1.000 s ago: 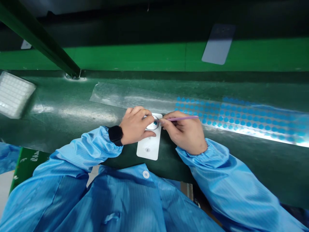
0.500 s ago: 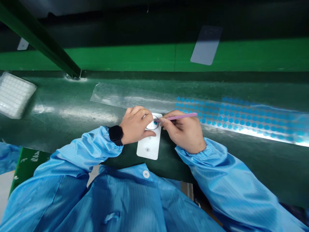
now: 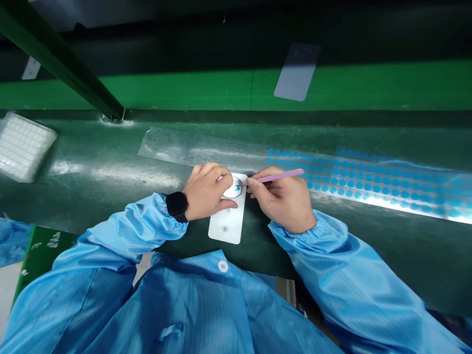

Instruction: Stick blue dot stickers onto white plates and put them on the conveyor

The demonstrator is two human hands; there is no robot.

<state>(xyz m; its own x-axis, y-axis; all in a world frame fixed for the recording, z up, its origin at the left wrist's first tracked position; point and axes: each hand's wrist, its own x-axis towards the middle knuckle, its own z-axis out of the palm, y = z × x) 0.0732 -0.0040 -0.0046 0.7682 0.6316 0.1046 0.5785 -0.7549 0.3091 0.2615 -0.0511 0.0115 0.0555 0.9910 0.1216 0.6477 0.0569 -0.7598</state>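
Note:
A white rectangular plate (image 3: 229,223) with rounded corners lies on the green bench before me. My left hand (image 3: 207,191), with a black watch at the wrist, lies over its upper left part, thumb across the plate and fingers curled at a round, dark-edged opening or piece (image 3: 229,191). Inside that circle sits a small blue dot (image 3: 237,187). Pinched in my right hand (image 3: 283,199) are pink tweezers (image 3: 282,176), their thin tip at the blue dot. Whether the tip touches the dot I cannot tell.
A clear strip (image 3: 173,143) with rows of blue round stickers (image 3: 356,176) runs across the bench behind my right hand. White trays (image 3: 24,147) stand at the left. Beyond a green rail, a white plate (image 3: 297,73) lies on the dark belt; a green post (image 3: 73,64) rises at left.
The far plates on the belt have shifted left. My right hand has drawn the tweezers slightly to the right, and the blue dot shows more plainly. My left hand stays put.

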